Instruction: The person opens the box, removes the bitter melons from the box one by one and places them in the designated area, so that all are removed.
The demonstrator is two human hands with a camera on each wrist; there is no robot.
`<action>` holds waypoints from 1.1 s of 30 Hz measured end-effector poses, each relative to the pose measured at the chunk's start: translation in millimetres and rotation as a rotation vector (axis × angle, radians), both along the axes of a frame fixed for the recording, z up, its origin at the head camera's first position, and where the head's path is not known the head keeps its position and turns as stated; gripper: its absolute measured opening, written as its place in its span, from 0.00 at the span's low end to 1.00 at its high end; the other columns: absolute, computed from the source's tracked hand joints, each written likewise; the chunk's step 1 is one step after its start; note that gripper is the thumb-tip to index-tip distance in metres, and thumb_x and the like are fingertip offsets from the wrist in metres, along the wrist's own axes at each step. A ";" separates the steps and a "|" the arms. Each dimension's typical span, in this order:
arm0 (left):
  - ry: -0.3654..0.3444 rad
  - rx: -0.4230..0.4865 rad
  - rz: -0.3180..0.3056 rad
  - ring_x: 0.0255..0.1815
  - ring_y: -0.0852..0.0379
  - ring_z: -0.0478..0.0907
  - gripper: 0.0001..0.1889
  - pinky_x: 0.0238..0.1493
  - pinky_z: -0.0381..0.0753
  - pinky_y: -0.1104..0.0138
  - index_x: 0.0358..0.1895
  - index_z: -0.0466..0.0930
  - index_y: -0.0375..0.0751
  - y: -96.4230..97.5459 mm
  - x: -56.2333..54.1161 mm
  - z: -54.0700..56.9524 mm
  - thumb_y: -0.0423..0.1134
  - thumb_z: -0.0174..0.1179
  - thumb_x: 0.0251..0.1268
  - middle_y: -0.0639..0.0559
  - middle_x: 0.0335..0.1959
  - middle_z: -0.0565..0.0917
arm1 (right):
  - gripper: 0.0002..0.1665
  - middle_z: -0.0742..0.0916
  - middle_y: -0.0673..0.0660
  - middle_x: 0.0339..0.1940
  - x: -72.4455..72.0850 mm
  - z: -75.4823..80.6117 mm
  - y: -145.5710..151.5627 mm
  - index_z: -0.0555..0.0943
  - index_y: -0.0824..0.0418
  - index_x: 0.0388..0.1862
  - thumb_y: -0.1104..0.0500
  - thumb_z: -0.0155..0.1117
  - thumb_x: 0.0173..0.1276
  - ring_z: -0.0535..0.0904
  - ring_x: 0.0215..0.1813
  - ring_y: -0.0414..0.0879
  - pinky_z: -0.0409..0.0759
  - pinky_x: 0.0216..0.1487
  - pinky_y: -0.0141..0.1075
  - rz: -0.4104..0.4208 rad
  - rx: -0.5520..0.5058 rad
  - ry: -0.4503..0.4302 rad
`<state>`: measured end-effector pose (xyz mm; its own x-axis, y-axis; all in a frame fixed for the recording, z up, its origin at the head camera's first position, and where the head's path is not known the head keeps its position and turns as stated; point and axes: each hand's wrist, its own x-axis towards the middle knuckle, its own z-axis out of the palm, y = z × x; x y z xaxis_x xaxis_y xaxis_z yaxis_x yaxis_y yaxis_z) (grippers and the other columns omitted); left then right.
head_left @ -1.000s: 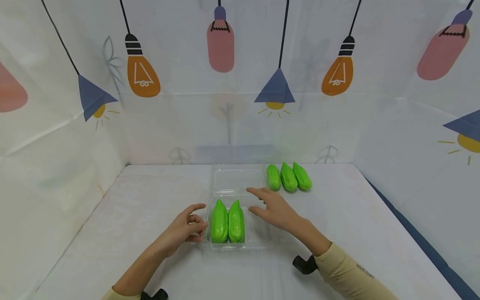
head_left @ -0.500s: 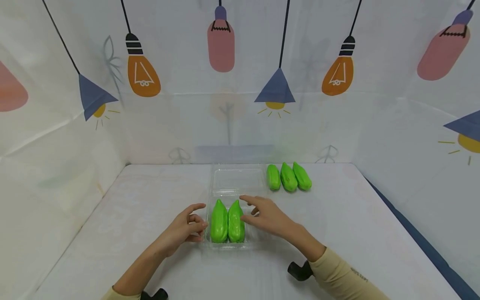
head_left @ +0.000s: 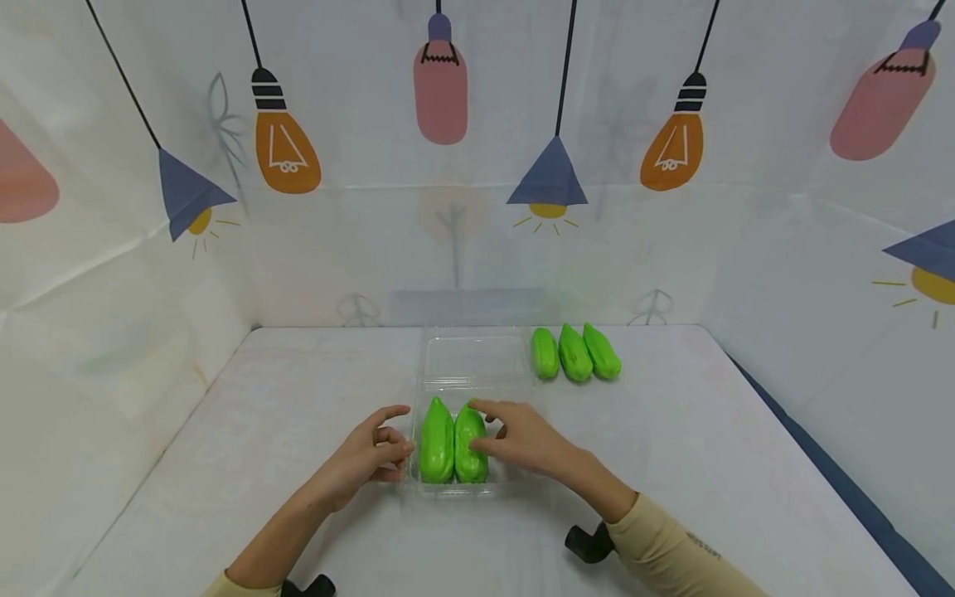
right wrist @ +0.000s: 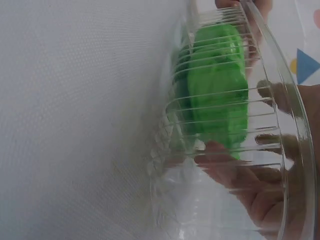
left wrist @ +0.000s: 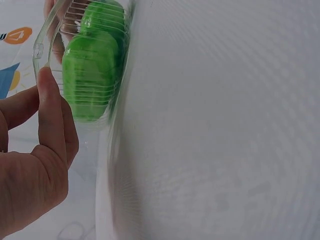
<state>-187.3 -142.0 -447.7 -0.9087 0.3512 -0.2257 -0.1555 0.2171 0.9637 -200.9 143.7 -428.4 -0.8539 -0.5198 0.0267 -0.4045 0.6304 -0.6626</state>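
Note:
An open clear plastic clamshell box holds two glossy green, elongated fruit-like pieces with pointed ends, lying side by side: a left green piece and a right green piece. At the box's left side my left hand pinches the rim; in the left wrist view its thumb rests on the lip. My right hand reaches over the right wall with its fingers spread, index and thumb at the right green piece. Through the clear wall, the right wrist view has a fingertip by a green piece.
The box's lid lies folded back, away from me. Several more green pieces lie in a row right of the lid. White sheets printed with lamps and bulbs surround the white tabletop. Black wrist mounts hang by the sleeves.
My right hand has moved left and a little toward me, from the box's right side onto the right green piece. The left hand and the green pieces have stayed put.

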 end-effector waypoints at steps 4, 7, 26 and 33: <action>0.000 0.004 0.001 0.35 0.56 0.78 0.38 0.35 0.86 0.66 0.77 0.54 0.44 0.4 0.0 -0.5 0.40 0.63 0.69 0.50 0.36 0.77 | 0.37 0.83 0.56 0.63 0.0 -1.5 -2.9 0.72 0.54 0.72 0.46 0.67 0.67 0.86 0.44 0.46 0.82 0.40 0.32 0.011 0.012 0.011; 0.002 0.004 -0.001 0.35 0.56 0.78 0.37 0.35 0.86 0.67 0.77 0.54 0.43 0.7 0.2 -0.4 0.40 0.63 0.69 0.50 0.36 0.77 | 0.37 0.83 0.56 0.63 -0.7 -2.6 -5.4 0.72 0.56 0.71 0.45 0.68 0.66 0.85 0.47 0.47 0.82 0.41 0.32 0.021 0.020 0.024; 0.005 0.008 -0.008 0.35 0.56 0.78 0.38 0.35 0.86 0.67 0.76 0.54 0.43 0.2 -0.7 -2.8 0.41 0.63 0.69 0.50 0.37 0.77 | 0.44 0.82 0.58 0.61 2.2 -4.3 -19.0 0.74 0.50 0.70 0.36 0.73 0.56 0.79 0.60 0.52 0.81 0.55 0.50 -0.058 0.160 0.014; 0.004 -0.002 0.003 0.35 0.56 0.78 0.37 0.36 0.86 0.66 0.77 0.54 0.43 1.0 0.4 -0.9 0.41 0.63 0.69 0.50 0.37 0.77 | 0.42 0.83 0.57 0.60 3.3 -1.7 -19.9 0.75 0.51 0.69 0.41 0.75 0.56 0.79 0.58 0.50 0.81 0.52 0.46 -0.055 0.159 0.025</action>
<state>-186.9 -141.0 -448.6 -0.9106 0.3480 -0.2227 -0.1523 0.2183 0.9639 -197.6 123.8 -430.1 -0.8814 -0.4713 -0.0311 -0.3811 0.7484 -0.5428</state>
